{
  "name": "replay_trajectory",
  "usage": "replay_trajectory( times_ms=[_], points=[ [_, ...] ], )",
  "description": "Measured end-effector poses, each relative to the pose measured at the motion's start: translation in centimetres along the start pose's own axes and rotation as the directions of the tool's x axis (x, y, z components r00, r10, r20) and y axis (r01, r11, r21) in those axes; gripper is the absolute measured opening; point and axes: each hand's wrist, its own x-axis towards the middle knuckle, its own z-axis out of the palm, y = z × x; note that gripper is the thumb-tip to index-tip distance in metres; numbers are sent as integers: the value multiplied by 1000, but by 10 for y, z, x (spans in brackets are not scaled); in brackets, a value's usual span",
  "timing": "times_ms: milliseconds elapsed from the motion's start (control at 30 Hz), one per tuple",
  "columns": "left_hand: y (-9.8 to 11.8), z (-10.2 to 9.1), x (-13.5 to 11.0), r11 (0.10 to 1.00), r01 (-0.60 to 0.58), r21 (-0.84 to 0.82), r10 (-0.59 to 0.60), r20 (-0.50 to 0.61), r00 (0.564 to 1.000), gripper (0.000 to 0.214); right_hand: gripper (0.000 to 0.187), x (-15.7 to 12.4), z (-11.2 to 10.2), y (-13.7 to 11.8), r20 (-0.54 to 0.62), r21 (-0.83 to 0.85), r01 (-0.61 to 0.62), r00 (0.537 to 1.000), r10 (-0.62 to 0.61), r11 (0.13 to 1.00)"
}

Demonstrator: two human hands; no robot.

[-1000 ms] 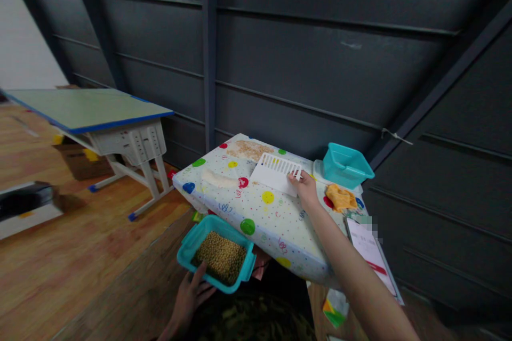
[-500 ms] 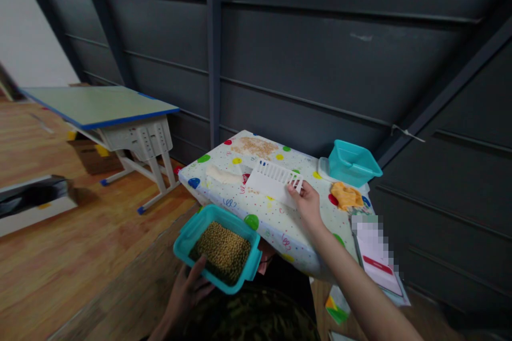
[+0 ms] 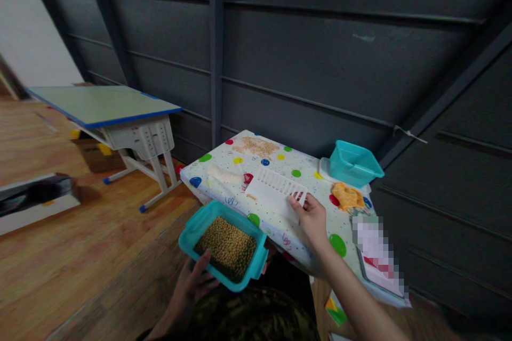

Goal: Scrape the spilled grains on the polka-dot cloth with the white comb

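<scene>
My left hand [image 3: 192,285] grips a teal container [image 3: 224,245] filled with small tan beans, held below the near edge of a small table [image 3: 280,224] covered in a dotted cloth. My right hand [image 3: 312,218] pinches the right end of a white slotted scraper [image 3: 276,194] that rests on the cloth near the table's front edge. A patch of loose grains [image 3: 256,146] lies at the table's far side, and a pale lump [image 3: 224,173] lies to the left of the scraper.
An empty teal tub [image 3: 352,162] on a white lid and an orange cloth [image 3: 346,195] sit at the table's right. A paper pad [image 3: 380,266] hangs off the right corner. A green-topped desk [image 3: 104,106] stands left on the wooden floor. A dark panelled wall is behind.
My right hand has dragged the white scraper across the cloth toward the table's near edge. The teal container of beans has stayed below that edge in my left hand.
</scene>
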Motion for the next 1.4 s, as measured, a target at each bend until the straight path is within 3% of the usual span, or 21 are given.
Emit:
replay_trajectory(
  times_ms=[300, 533, 667, 767, 867, 1033, 1133, 1267, 1400],
  points=[
    [11, 9, -8, 1000, 12, 22, -10, -52, 999, 41, 41, -46, -6, -26, 36, -25, -45, 998, 46, 999],
    [10, 5, -10, 1000, 7, -22, -7, 7, 1000, 69, 38, -51, -15, -28, 4, -34, -19, 1000, 19, 999],
    [9, 5, -11, 998, 2, -68, -1, 21, 1000, 71, 37, -28, -20, -24, -111, -26, 29, 993, -32, 999],
    [0, -1, 1, 995, 5, -97, -2, 29, 1000, 67, 40, 7, -23, -18, -234, 48, 77, 970, -63, 996],
    [-13, -8, 23, 994, 68, -82, -70, -17, 997, 53, 39, 50, -22, -8, -347, -27, 94, 933, -98, 995],
    [-27, -10, 49, 993, 115, -4, -114, 54, 992, 40, 30, 108, -9, 15, -324, -90, 82, 940, -107, 993],
    [-32, -6, 60, 990, 130, 54, -131, 22, 991, 35, 29, 128, 2, 26, -295, -79, 65, 952, -86, 995],
    [-45, -6, 75, 987, 138, 78, -137, -9, 990, 38, 25, 137, 18, 27, -191, -87, 81, 977, -96, 993],
    [-55, -10, 82, 990, 98, 97, -100, 18, 995, 46, 20, 129, 37, 18, -97, -215, 96, 988, -119, 972]
  ],
)
